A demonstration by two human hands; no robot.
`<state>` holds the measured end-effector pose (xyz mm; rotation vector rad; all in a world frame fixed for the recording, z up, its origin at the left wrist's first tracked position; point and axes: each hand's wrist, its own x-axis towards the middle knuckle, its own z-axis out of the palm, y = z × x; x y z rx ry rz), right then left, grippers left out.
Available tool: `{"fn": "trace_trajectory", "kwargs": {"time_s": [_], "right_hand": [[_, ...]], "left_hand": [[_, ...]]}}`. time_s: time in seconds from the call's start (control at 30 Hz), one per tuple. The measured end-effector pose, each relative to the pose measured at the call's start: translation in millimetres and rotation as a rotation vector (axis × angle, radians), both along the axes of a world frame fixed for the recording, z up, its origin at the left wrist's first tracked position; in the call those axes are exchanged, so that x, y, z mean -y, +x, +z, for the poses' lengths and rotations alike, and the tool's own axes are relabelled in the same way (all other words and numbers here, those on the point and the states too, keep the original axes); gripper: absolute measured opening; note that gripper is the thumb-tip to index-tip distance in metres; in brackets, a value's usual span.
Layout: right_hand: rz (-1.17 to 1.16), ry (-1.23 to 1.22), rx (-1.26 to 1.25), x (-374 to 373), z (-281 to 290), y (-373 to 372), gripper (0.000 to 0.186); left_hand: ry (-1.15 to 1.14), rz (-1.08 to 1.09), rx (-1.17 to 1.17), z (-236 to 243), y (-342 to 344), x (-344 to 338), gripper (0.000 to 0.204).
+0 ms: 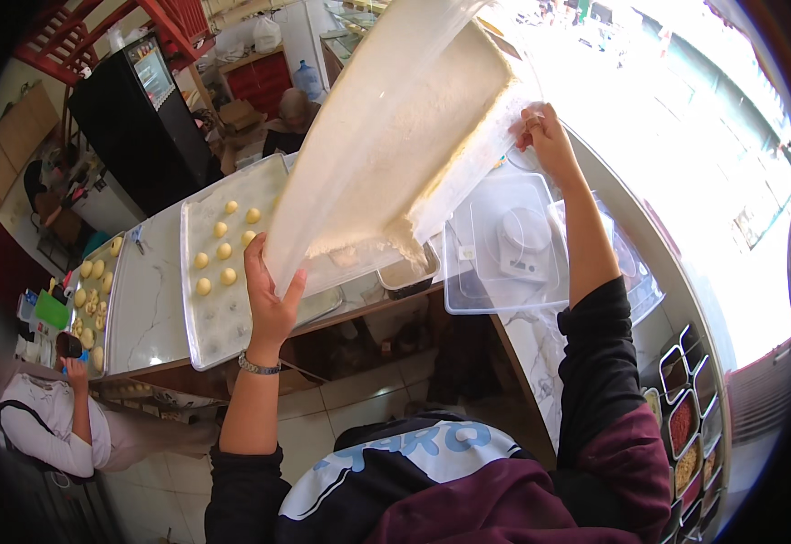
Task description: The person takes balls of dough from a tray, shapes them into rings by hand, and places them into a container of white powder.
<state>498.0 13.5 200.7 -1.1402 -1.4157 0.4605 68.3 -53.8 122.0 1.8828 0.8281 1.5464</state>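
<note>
A large translucent plastic tub (316, 163) is tilted up in front of me over the counter. Pale flour-like powder (405, 136) coats its inside, with a thick, crumbly layer along the right side and lower corner. My left hand (271, 295) grips the tub's near left edge, thumb on one side and fingers on the other. Higher up on the right, my right hand (545, 145) is closed on the tub's far right edge. Below its lower corner stands a small metal pan (407, 279), partly hidden by the tub.
A metal tray (194, 317) with several dough balls lies left of the tub. A clear plastic lid (468, 290) and a white kitchen scale (524, 243) are at right. Another tray (96, 358) of dough is farther left, near a person (55, 412). Topping containers (683, 422) stand lower right.
</note>
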Motion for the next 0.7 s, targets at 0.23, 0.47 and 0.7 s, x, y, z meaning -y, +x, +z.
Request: {"fn": "trace_trajectory", "kwargs": {"time_s": [0.23, 0.47, 0.7], "right_hand": [[0.0, 0.01, -0.009, -2, -1, -2, 0.018], [0.039, 0.013, -0.085, 0, -7, -6, 0.016], [0.035, 0.029, -0.064, -4, 3, -12, 0.014]], "left_hand": [[0.035, 0.05, 0.016, -1, 2, 4, 0.063], [0.016, 0.054, 0.042, -1, -1, 6, 0.066], [-0.04, -0.086, 0.034, 22, 13, 16, 0.065]]}}
